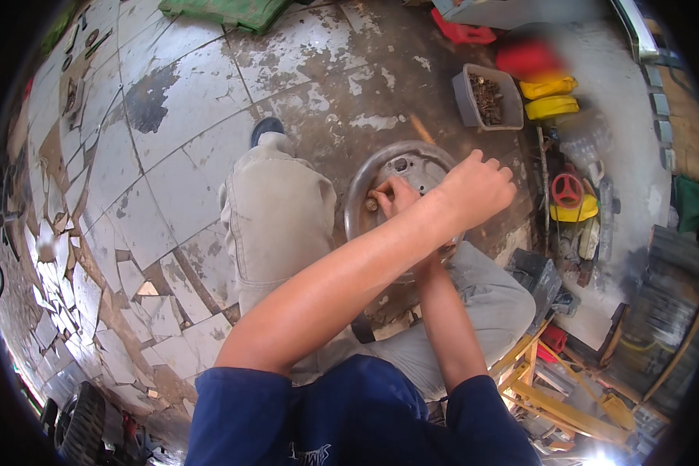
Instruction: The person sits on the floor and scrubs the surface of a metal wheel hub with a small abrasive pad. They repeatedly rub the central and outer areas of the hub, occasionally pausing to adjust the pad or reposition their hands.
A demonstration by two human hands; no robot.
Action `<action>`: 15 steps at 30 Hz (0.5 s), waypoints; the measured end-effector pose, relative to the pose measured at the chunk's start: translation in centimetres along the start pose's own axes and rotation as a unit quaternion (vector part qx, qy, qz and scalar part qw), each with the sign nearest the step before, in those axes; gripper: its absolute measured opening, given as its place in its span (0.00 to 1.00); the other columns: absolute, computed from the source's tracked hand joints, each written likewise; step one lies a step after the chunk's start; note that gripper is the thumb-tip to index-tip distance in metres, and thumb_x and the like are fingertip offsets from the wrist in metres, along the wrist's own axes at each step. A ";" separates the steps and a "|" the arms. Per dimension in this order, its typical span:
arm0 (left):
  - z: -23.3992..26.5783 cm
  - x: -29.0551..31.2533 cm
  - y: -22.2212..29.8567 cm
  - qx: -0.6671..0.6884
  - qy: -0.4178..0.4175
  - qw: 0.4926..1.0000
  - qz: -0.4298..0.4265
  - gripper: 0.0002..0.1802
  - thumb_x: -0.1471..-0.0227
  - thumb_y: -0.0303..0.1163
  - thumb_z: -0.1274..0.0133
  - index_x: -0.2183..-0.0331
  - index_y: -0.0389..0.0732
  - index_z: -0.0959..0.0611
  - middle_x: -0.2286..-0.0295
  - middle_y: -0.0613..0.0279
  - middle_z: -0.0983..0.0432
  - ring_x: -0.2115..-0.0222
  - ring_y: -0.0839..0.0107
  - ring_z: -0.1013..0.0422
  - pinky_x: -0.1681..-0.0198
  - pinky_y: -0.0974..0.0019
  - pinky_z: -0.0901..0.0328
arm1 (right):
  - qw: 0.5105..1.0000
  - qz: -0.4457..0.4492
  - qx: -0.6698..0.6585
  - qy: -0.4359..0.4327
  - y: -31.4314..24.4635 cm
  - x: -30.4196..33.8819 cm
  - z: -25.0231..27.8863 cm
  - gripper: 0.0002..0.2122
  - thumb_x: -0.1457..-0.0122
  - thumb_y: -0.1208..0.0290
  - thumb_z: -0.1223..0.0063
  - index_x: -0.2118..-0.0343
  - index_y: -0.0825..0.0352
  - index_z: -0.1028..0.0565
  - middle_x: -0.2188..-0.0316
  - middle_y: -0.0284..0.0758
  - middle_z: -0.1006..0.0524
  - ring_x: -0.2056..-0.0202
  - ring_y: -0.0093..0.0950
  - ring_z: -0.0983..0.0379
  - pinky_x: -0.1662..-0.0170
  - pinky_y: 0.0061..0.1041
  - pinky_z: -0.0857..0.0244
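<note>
A round grey metal wheel rim (359,182) with holes in its face lies between my legs. My forearms cross over it. My left hand (478,185), reaching across to the rim's right side, is closed with its fingers curled; what it may hold is hidden. Under the left forearm, my right hand (394,196) is inside the rim. Its fingers close on a small round brownish metal piece (372,204), which could be a nut or a bolt head.
Ahead on the right stands a grey tub (474,116) full of small rusty metal parts. Yellow containers (551,106) and a red handwheel (567,191) lie along the right side. Broken tiles (70,303) cover the left floor. A green cover (233,9) lies at the far edge.
</note>
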State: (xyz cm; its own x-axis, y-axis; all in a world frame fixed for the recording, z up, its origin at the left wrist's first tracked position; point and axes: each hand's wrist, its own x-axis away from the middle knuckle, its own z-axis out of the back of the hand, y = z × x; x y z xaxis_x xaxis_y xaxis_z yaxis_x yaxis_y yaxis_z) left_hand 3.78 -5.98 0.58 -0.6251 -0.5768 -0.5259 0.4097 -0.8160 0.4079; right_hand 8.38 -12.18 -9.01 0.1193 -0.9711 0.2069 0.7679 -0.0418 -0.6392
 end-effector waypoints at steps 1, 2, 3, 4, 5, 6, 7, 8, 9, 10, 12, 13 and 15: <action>0.1 -0.1 0.0 0.005 -0.021 1.000 0.000 0.06 0.54 0.31 0.45 0.70 0.44 0.17 0.68 0.66 0.23 0.62 0.68 0.25 0.58 0.61 0.34 | 1.000 -0.007 -0.015 -0.005 0.3 0.1 -0.2 0.06 0.39 0.71 0.49 0.66 0.69 0.28 0.67 0.40 0.28 0.62 0.36 0.31 0.55 0.34 0.39; 0.1 -0.1 0.0 0.009 -0.041 0.999 0.001 0.06 0.54 0.31 0.45 0.69 0.43 0.18 0.67 0.65 0.24 0.61 0.68 0.25 0.58 0.62 0.34 | 0.999 -0.015 -0.029 -0.010 0.7 0.2 -0.3 0.06 0.38 0.71 0.49 0.66 0.69 0.29 0.67 0.40 0.28 0.62 0.36 0.31 0.55 0.34 0.39; 0.2 0.1 -0.1 0.014 -0.053 0.998 0.002 0.07 0.54 0.31 0.45 0.69 0.43 0.18 0.67 0.65 0.24 0.61 0.68 0.25 0.58 0.62 0.34 | 0.999 -0.022 -0.044 -0.015 1.0 0.3 -0.5 0.06 0.38 0.71 0.49 0.66 0.69 0.29 0.67 0.40 0.28 0.62 0.36 0.31 0.55 0.34 0.39; 0.1 0.0 0.0 0.020 -0.061 0.998 0.003 0.07 0.54 0.30 0.45 0.69 0.43 0.18 0.67 0.65 0.24 0.61 0.68 0.25 0.59 0.62 0.34 | 0.999 -0.016 -0.031 -0.009 1.0 0.3 -0.6 0.06 0.38 0.71 0.50 0.65 0.69 0.29 0.66 0.40 0.28 0.62 0.36 0.31 0.55 0.34 0.39; 0.1 -0.1 0.1 0.026 -0.070 0.997 0.003 0.07 0.55 0.30 0.44 0.68 0.43 0.19 0.67 0.65 0.24 0.61 0.68 0.25 0.59 0.62 0.34 | 1.000 -0.009 -0.018 -0.002 1.1 0.2 -0.8 0.06 0.37 0.71 0.50 0.65 0.69 0.29 0.66 0.41 0.28 0.62 0.36 0.31 0.55 0.34 0.39; 0.0 0.0 0.1 0.022 -0.065 0.998 0.000 0.08 0.55 0.30 0.44 0.68 0.43 0.19 0.67 0.65 0.24 0.61 0.68 0.25 0.59 0.62 0.34 | 1.000 -0.004 -0.005 0.005 1.1 0.2 -1.0 0.06 0.37 0.71 0.50 0.64 0.69 0.29 0.65 0.41 0.28 0.61 0.36 0.31 0.55 0.34 0.39; -0.1 0.1 0.0 0.020 -0.058 0.998 -0.007 0.08 0.54 0.30 0.44 0.68 0.43 0.19 0.66 0.65 0.24 0.60 0.67 0.26 0.59 0.62 0.34 | 1.000 -0.006 -0.006 0.005 0.6 0.4 -0.9 0.06 0.37 0.71 0.50 0.63 0.69 0.29 0.64 0.40 0.28 0.60 0.34 0.31 0.54 0.34 0.39; -0.2 0.2 -0.1 0.018 -0.051 0.998 -0.013 0.08 0.54 0.30 0.43 0.67 0.43 0.19 0.66 0.65 0.24 0.60 0.67 0.26 0.59 0.62 0.34 | 1.000 -0.010 -0.008 0.006 0.1 0.8 -0.9 0.06 0.37 0.71 0.50 0.63 0.69 0.29 0.63 0.39 0.28 0.58 0.33 0.31 0.53 0.33 0.39; -0.3 0.2 -0.3 0.034 -0.030 0.999 -0.011 0.08 0.53 0.31 0.43 0.67 0.43 0.19 0.66 0.65 0.25 0.60 0.67 0.26 0.59 0.61 0.33 | 1.000 -0.013 -0.009 0.006 -0.4 1.1 -0.5 0.06 0.36 0.71 0.50 0.62 0.68 0.29 0.61 0.38 0.27 0.57 0.32 0.31 0.52 0.32 0.39; -0.1 0.0 -0.5 0.051 -0.006 0.999 -0.014 0.08 0.52 0.32 0.43 0.67 0.43 0.19 0.66 0.64 0.25 0.60 0.66 0.26 0.59 0.61 0.33 | 0.999 -0.030 -0.040 -0.011 -0.3 1.2 0.2 0.08 0.36 0.70 0.50 0.59 0.68 0.29 0.59 0.38 0.28 0.55 0.32 0.32 0.50 0.32 0.40; 0.2 -0.3 -0.6 0.089 0.034 0.995 -0.012 0.08 0.49 0.36 0.43 0.68 0.43 0.20 0.67 0.64 0.26 0.61 0.64 0.28 0.59 0.61 0.33 | 0.998 0.007 -0.041 0.039 1.0 2.0 -0.4 0.08 0.37 0.69 0.49 0.60 0.69 0.28 0.61 0.39 0.28 0.58 0.35 0.32 0.53 0.33 0.40; 0.6 -0.6 -0.6 0.110 0.039 0.993 -0.016 0.09 0.49 0.37 0.43 0.67 0.43 0.20 0.66 0.63 0.26 0.61 0.64 0.28 0.58 0.61 0.33 | 0.998 0.025 -0.024 0.057 1.6 1.8 -0.9 0.08 0.37 0.69 0.50 0.61 0.69 0.28 0.62 0.39 0.28 0.59 0.35 0.32 0.54 0.34 0.39; 1.0 -1.2 -0.1 0.158 0.042 0.986 -0.026 0.11 0.48 0.39 0.43 0.66 0.42 0.19 0.66 0.62 0.25 0.60 0.62 0.28 0.57 0.60 0.33 | 0.994 0.054 0.012 0.097 3.4 1.6 -1.9 0.07 0.37 0.70 0.50 0.64 0.68 0.27 0.66 0.40 0.29 0.62 0.37 0.31 0.57 0.34 0.39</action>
State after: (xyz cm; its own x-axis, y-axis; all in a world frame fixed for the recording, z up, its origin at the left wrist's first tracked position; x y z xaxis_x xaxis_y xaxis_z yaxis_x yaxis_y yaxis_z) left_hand 3.85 -5.18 1.97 -0.5764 -0.5468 -0.6072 0.1433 -0.7992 0.5837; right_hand 9.97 -14.30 -12.25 0.0808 -0.9967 -0.0098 0.7728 0.0689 -0.6309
